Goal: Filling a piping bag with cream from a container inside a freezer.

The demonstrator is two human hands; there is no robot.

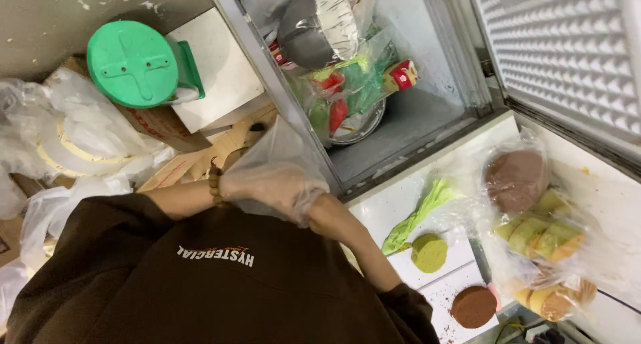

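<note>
A person in a dark brown short-sleeved shirt stands over an open chest freezer, both hands meeting at the chest. The left hand, a beaded bracelet at its wrist, sits inside a thin clear plastic glove that balloons loosely above the knuckles; its fingers curl, though whether they clench anything cannot be told. The right hand is mostly hidden behind the gloved one, apparently at the glove's cuff, and its grip cannot be told either. Judging from the loose fit, the glove looks only partly drawn on, and the right hand is bare.

Just beyond the right forearm, on the white surface, lie a round green cake and a round brown cake, both unwrapped, beside a crumpled green plastic wrapper. Further right, a clear plastic bag of brown, green and yellow round cakes rests untied.

Past the hands, the open freezer compartment holds a bagged steel bowl of red and green packets and a grey metal pot. The ribbed white freezer lid stands raised at right. To the left, a green round plastic lid tops cardboard boxes amid crumpled white plastic bags.
</note>
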